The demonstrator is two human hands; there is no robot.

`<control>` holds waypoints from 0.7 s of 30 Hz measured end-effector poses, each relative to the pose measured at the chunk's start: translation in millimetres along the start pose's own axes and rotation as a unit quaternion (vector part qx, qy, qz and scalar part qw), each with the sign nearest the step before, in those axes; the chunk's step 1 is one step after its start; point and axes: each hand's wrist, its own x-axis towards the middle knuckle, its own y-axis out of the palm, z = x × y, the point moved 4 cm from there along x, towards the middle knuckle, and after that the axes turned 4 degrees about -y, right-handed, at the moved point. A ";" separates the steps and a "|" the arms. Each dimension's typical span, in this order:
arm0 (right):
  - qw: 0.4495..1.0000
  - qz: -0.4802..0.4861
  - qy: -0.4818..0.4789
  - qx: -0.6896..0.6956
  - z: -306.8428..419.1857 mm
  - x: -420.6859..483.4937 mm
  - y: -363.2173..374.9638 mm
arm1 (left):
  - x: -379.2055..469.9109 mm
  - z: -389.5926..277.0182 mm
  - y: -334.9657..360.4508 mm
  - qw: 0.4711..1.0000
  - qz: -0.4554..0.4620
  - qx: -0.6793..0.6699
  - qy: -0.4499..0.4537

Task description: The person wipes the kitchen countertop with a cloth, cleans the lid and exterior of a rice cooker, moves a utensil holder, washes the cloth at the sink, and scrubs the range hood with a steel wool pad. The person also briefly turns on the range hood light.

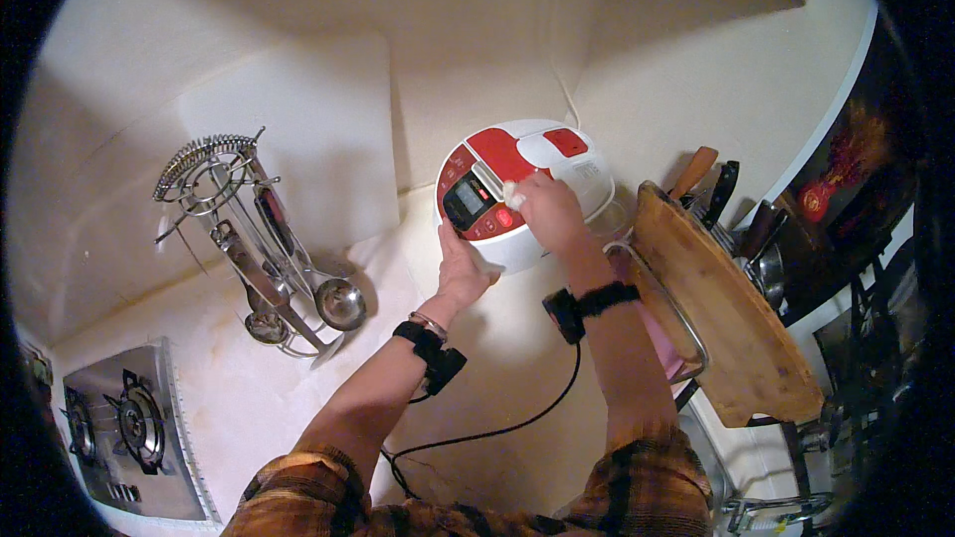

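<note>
A red and white rice cooker [501, 153] stands on the counter before me, with a dark display [468, 198] and a lit red button on its front panel. My left hand [462, 272] lies against the cooker's front left side, fingertips near the panel's edge. In the fingers of my right hand [552, 212] is a small crumpled white cloth or tissue [513, 196], pressed to the lid beside the raised handle. The right hand covers part of the lid. Both wrists carry black strapped devices with a black cable [515, 429].
To the left stands a metal utensil rack [216, 190] with a ladle [341, 304] and other hanging tools. A gas stove [142, 425] is at lower left. On the right, a wooden cutting board [716, 313] leans by several knives [720, 194]. A white cord [571, 101] runs up behind the cooker.
</note>
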 end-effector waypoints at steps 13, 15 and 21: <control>0.969 -0.185 0.118 0.117 -31.9 -32.2 -29.3 | -12.7 6.9 -20.1 0.999 -0.010 0.015 -0.049; 0.974 -0.200 0.095 0.053 -34.4 -24.9 -22.4 | -18.8 8.6 -20.2 0.997 0.036 -0.040 -0.054; 0.990 -0.111 0.092 -0.002 -8.2 -41.9 -0.2 | -31.3 10.2 -21.0 0.974 0.095 -0.151 -0.139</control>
